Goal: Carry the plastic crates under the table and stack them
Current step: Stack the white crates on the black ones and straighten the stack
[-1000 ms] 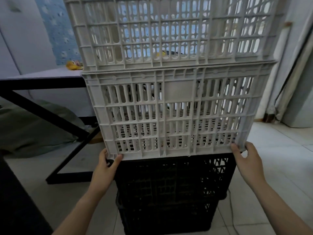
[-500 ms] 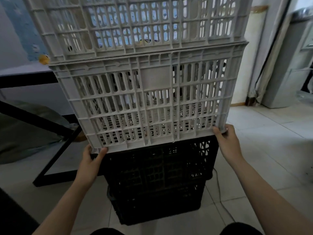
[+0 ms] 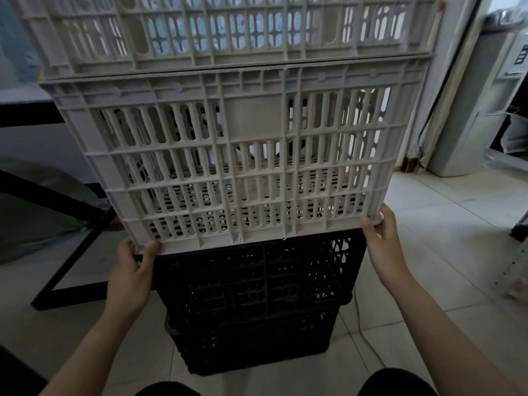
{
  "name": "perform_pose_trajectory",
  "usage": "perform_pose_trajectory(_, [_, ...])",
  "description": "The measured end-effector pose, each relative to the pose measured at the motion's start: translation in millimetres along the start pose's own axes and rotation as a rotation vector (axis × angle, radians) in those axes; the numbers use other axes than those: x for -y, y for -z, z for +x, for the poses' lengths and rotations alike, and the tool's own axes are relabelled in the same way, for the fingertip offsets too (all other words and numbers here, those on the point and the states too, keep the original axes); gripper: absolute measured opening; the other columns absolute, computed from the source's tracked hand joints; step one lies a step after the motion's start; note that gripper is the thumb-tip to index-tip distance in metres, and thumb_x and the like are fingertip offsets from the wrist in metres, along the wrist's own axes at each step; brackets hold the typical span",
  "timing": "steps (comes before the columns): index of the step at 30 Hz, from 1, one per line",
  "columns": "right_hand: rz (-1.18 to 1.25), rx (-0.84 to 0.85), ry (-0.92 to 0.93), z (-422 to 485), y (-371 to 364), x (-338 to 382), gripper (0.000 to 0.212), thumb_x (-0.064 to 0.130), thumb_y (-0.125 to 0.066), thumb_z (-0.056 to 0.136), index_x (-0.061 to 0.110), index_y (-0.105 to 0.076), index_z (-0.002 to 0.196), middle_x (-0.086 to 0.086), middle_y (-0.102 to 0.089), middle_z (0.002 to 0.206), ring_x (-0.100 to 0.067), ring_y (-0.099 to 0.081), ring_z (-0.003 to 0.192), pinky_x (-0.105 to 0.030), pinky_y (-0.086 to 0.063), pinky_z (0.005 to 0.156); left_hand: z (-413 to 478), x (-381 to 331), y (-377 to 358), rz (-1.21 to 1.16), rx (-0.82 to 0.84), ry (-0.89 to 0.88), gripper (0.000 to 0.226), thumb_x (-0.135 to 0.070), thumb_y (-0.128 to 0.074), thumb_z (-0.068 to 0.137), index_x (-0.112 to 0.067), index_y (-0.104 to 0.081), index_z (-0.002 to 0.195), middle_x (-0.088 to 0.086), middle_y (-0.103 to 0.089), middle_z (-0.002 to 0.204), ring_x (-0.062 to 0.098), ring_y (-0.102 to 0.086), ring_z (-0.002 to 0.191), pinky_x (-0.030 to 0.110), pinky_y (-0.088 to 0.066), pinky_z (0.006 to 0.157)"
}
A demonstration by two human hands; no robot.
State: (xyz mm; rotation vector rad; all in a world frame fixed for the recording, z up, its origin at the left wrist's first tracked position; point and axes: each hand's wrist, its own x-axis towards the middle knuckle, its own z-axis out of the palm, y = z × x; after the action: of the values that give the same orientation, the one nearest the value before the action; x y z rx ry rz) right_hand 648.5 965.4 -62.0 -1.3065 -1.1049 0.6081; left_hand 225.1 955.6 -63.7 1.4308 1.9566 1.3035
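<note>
Head view: two white slatted plastic crates stand one upon the other, and both hands hold the lower of the two.

1. Left hand (image 3: 130,277): grips the bottom left corner of the lower white crate (image 3: 237,158). The thumb lies flat on the front face at the bottom edge. The fingers curl round the corner and pass out of sight behind it.
2. Right hand (image 3: 383,244): grips the bottom right corner of the same crate. The thumb presses on the front edge and the fingers wrap round the side wall.
3. Both hands are clamped on that crate, one at each corner, the full crate width apart.
4. Upper white crate (image 3: 223,32): sits on the rim of the lower one, and its top runs out of frame.
5. Black crates: the upper black crate (image 3: 257,275) lies directly under the held crate, stacked on a lower black crate (image 3: 251,341) that stands on the tiled floor (image 3: 443,252). Whether the white crate bears fully on it cannot be told.
6. Black table frame (image 3: 74,261): stands to the left of the stack, beside it.
</note>
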Motion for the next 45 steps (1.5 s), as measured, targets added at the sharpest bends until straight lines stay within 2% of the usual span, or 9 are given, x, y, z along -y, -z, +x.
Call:
perform_pose_trajectory(6, [-0.056, -0.013, 0.007, 3.1, -5.4, -3.8, 0.038, 0.031, -0.043, 0.099, 0.038, -0.035, 0.136, -0.002, -0.047, 0.133, -0.021, -0.047, 0.124, -0.048, -0.038, 0.107, 3.7, -3.5, -1.0, 0.078, -0.064, -0.059, 0.032, -0.043, -0.046, 0.098, -0.015, -0.04, 0.112, 0.012, -0.059, 0.099, 0.028, -0.051, 0.077, 0.038, -0.035, 0.061])
perform_pose_trajectory(10, [-0.088, -0.04, 0.006, 2.9, -10.7, 1.1, 0.041, 0.024, -0.039, 0.101, 0.022, -0.033, 0.142, 0.001, -0.039, 0.125, -0.018, -0.04, 0.122, -0.041, -0.032, 0.109, -0.5, -5.4, -4.0, 0.055, -0.065, -0.043, 0.043, -0.046, -0.041, 0.098, -0.011, -0.041, 0.123, 0.01, -0.058, 0.106, 0.038, -0.059, 0.094, 0.039, -0.039, 0.069])
perform_pose_trajectory(13, [-0.036, -0.014, -0.015, 1.8, -8.8, 0.3, 0.043, 0.031, -0.04, 0.1, 0.03, -0.032, 0.142, 0.004, -0.039, 0.129, -0.017, -0.039, 0.125, -0.038, -0.031, 0.108, -5.9, -7.6, -4.3, 0.007, -0.05, -0.034, 0.039, -0.049, -0.04, 0.098, -0.017, -0.041, 0.121, 0.003, -0.056, 0.105, 0.032, -0.059, 0.098, 0.039, -0.04, 0.072])
perform_pose_trajectory(19, [0.152, -0.067, -0.12, 0.0, -7.0, 0.5, 0.044, 0.027, -0.052, 0.097, 0.019, -0.042, 0.139, -0.003, -0.059, 0.121, 0.001, -0.058, 0.094, -0.017, -0.043, 0.073, -4.3, -6.2, 0.1, -0.204, -0.02, 0.027, 0.055, -0.047, -0.051, 0.094, -0.021, -0.04, 0.142, -0.004, -0.056, 0.123, 0.015, -0.055, 0.107, 0.032, -0.042, 0.085])
perform_pose_trajectory(24, [0.22, -0.146, -0.133, 2.4, -2.5, 1.7, 0.048, 0.02, -0.062, 0.091, 0.015, -0.046, 0.136, 0.011, -0.059, 0.099, 0.0, -0.057, 0.09, -0.024, -0.047, 0.086, -3.2, -2.8, -1.5, -0.077, -0.013, 0.064, 0.06, -0.056, -0.043, 0.094, -0.018, -0.039, 0.141, 0.004, -0.061, 0.122, 0.033, -0.058, 0.115, 0.037, -0.038, 0.078])
perform_pose_trajectory(30, [0.226, -0.153, -0.113, -1.3, -8.4, 4.8, 0.047, 0.021, -0.061, 0.092, 0.017, -0.046, 0.137, 0.007, -0.058, 0.094, 0.0, -0.058, 0.082, -0.01, -0.044, 0.064, -2.1, -1.1, -4.9, -0.022, -0.065, 0.044, 0.059, -0.055, -0.042, 0.095, -0.015, -0.04, 0.138, 0.015, -0.062, 0.124, 0.039, -0.059, 0.109, 0.038, -0.038, 0.074])
perform_pose_trajectory(37, [-0.093, 0.025, 0.002, 2.7, 0.2, 10.3, 0.038, 0.035, -0.049, 0.097, 0.064, -0.039, 0.12, -0.002, -0.05, 0.128, -0.023, -0.047, 0.119, -0.035, -0.041, 0.095, 0.6, -1.1, -0.8, -0.029, -0.059, 0.023, 0.059, -0.057, -0.045, 0.093, -0.014, -0.052, 0.132, 0.013, -0.065, 0.119, 0.039, -0.061, 0.108, 0.037, -0.039, 0.072])
perform_pose_trajectory(41, [-0.138, 0.038, -0.043, 3.2, -3.3, 9.4, 0.045, 0.039, -0.041, 0.099, 0.045, -0.029, 0.142, -0.005, -0.04, 0.129, -0.015, -0.034, 0.113, -0.035, -0.029, 0.098, 2.8, 1.6, 3.3, -0.184, -0.001, 0.048, 0.056, -0.058, -0.055, 0.087, -0.013, -0.062, 0.121, 0.015, -0.068, 0.113, 0.03, -0.064, 0.097, 0.035, -0.045, 0.075])
perform_pose_trajectory(45, [-0.155, 0.002, -0.084, 1.8, -8.5, 8.9, 0.045, 0.041, -0.038, 0.099, 0.036, -0.028, 0.142, -0.006, -0.037, 0.13, -0.016, -0.031, 0.115, -0.042, -0.029, 0.105, 4.6, 4.3, 8.2, -0.235, 0.056, 0.099, 0.072, -0.065, -0.068, 0.073, -0.022, -0.057, 0.13, 0.005, -0.065, 0.123, 0.024, -0.063, 0.106, 0.036, -0.049, 0.085])
